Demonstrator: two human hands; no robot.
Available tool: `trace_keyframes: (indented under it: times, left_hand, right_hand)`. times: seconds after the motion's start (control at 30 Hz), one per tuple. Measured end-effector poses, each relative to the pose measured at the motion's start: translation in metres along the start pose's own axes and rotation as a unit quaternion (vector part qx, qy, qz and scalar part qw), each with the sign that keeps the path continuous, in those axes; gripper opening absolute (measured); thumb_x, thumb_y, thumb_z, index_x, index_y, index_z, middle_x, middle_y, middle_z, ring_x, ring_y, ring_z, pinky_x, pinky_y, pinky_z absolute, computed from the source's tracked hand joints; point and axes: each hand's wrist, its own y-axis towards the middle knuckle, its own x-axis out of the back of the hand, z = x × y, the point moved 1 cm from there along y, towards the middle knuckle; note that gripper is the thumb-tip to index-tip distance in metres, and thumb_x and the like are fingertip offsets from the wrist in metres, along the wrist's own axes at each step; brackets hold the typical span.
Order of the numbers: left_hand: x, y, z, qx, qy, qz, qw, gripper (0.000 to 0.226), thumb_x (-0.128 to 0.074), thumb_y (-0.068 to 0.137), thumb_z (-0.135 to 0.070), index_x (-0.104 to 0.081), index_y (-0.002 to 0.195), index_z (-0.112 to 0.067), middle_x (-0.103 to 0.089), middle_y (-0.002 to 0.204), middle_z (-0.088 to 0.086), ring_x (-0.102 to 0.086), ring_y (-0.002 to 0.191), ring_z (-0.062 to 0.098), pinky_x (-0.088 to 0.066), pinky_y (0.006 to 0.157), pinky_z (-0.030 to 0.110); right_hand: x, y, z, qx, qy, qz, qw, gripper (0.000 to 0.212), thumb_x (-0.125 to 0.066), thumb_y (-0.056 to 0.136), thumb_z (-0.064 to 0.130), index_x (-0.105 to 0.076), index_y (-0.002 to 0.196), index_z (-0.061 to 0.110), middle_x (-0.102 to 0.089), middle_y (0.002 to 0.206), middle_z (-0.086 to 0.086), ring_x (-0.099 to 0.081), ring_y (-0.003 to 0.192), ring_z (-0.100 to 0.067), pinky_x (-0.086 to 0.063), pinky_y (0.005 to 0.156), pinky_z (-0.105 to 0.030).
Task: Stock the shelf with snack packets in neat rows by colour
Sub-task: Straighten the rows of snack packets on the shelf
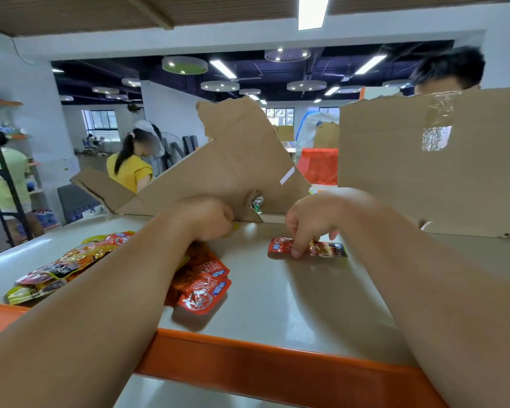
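Work surface: a pale grey shelf (277,304) with an orange rail (277,366) along its front edge. Both forearms cross the rail and reach toward the back.

Right hand (312,222): fingers curled downward, gripping a single red packet (278,248). The packet lies flat, long side roughly parallel to the rail, in the rear half of the shelf. One fingertip (296,253) laps over its near edge.

Left hand (206,219): fingers curled, back of the hand toward the camera, positioned at the rear end of the red stack (202,293). Whether it holds anything cannot be determined.

Red stack: overlapping red packets running front to back under the left forearm, with the nearest packet close to the rail.

Mixed pile (71,263): orange, yellow and dark packets heaped loosely at the left of the shelf, reaching its left edge.

Open room: bare shelf lies between the red stack and the red packet, and continues forward to the rail. More bare shelf extends right of the red packet.

Rear boundary: torn cardboard (233,163) leans along the back edge behind the left hand. A taller cardboard panel (424,172) stands upright at the back right. A gap separates the two.
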Motion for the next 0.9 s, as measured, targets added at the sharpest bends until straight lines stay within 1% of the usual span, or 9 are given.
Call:
trace_keyframes:
  times: [0.03,0.1,0.2,0.27,0.37,0.57,0.73,0.8,0.9]
  left_hand:
    - [0.001,0.001,0.002,-0.001,-0.042,-0.034,0.999,0.020,-0.054,0.094,-0.028,-0.072,0.091,-0.037,-0.069,0.108,-0.006,-0.061,0.098,0.018,-0.052,0.085,0.032]
    - [0.002,0.001,0.004,0.006,-0.079,-0.062,0.995,0.023,-0.054,0.093,-0.026,-0.071,0.086,-0.039,-0.070,0.108,-0.007,-0.061,0.098,0.017,-0.053,0.087,0.032]
    - [-0.001,-0.003,0.000,0.007,-0.031,0.010,0.999,0.027,-0.055,0.097,-0.028,-0.074,0.114,-0.035,-0.068,0.122,-0.006,-0.060,0.109,0.019,-0.050,0.099,0.034]
    - [0.000,-0.007,-0.005,-0.007,-0.027,0.036,0.999,0.027,-0.058,0.098,-0.032,-0.074,0.120,-0.035,-0.069,0.123,-0.007,-0.060,0.109,0.017,-0.050,0.100,0.035]
    - [0.002,-0.012,-0.015,-0.031,-0.049,0.029,0.998,0.022,-0.064,0.095,-0.039,-0.074,0.115,-0.038,-0.071,0.116,-0.012,-0.062,0.103,0.012,-0.051,0.096,0.032]
    - [0.000,-0.018,-0.037,-0.056,-0.016,0.076,0.995,0.059,-0.068,0.076,-0.078,-0.065,0.123,-0.042,-0.060,0.110,-0.015,-0.060,0.104,0.015,-0.052,0.097,0.039]
    - [-0.003,-0.012,-0.035,-0.069,-0.071,0.068,0.993,0.058,-0.077,0.075,-0.052,-0.060,0.130,-0.046,-0.054,0.095,-0.017,-0.060,0.095,0.014,-0.055,0.085,0.037]
    - [-0.003,-0.012,-0.032,-0.071,-0.093,0.057,0.992,0.061,-0.083,0.070,-0.047,-0.061,0.127,-0.047,-0.057,0.101,-0.017,-0.061,0.097,0.013,-0.056,0.085,0.038]
    - [-0.004,-0.011,-0.030,-0.089,-0.150,-0.003,0.985,0.066,-0.085,0.058,-0.031,-0.058,0.115,-0.051,-0.062,0.113,-0.012,-0.065,0.105,0.016,-0.059,0.088,0.045]
  right_hand:
    - [0.000,-0.002,-0.001,-0.004,0.007,0.005,1.000,0.034,-0.078,0.084,0.039,-0.064,0.103,0.014,-0.056,0.087,0.008,-0.065,0.109,-0.022,-0.058,0.086,-0.040]
    - [0.001,-0.005,-0.003,-0.010,0.017,0.009,1.000,0.038,-0.078,0.085,0.038,-0.064,0.109,0.012,-0.054,0.088,0.008,-0.065,0.110,-0.022,-0.058,0.092,-0.046]
    - [0.001,-0.007,-0.007,-0.010,0.026,0.010,1.000,0.035,-0.077,0.085,0.037,-0.063,0.107,0.014,-0.054,0.089,0.009,-0.065,0.112,-0.022,-0.057,0.092,-0.044]
    - [0.001,-0.005,-0.009,-0.012,0.038,0.008,0.999,0.033,-0.078,0.085,0.038,-0.061,0.104,0.016,-0.055,0.089,0.009,-0.066,0.111,-0.022,-0.058,0.080,-0.035]
    - [0.001,-0.001,-0.014,-0.023,0.060,0.004,0.998,0.028,-0.078,0.085,0.038,-0.058,0.094,0.020,-0.056,0.089,0.008,-0.068,0.108,-0.022,-0.048,0.059,-0.024]
    - [-0.001,0.000,-0.016,-0.038,0.060,0.004,0.997,0.037,-0.077,0.085,0.039,-0.057,0.108,0.017,-0.059,0.101,0.002,-0.068,0.106,-0.022,-0.048,0.058,-0.024]
    - [-0.001,0.000,-0.016,-0.048,0.055,0.000,0.997,0.044,-0.079,0.083,0.040,-0.059,0.113,0.016,-0.060,0.110,-0.001,-0.067,0.105,-0.022,-0.051,0.060,-0.024]
    - [-0.002,-0.001,-0.017,-0.049,0.060,-0.001,0.997,0.048,-0.080,0.082,0.041,-0.059,0.116,0.014,-0.058,0.106,0.000,-0.066,0.101,-0.022,-0.052,0.062,-0.025]
    - [-0.001,-0.004,-0.018,-0.053,0.037,-0.007,0.998,0.060,-0.082,0.077,0.048,-0.063,0.122,0.014,-0.061,0.108,-0.001,-0.065,0.101,-0.021,-0.055,0.078,-0.031]
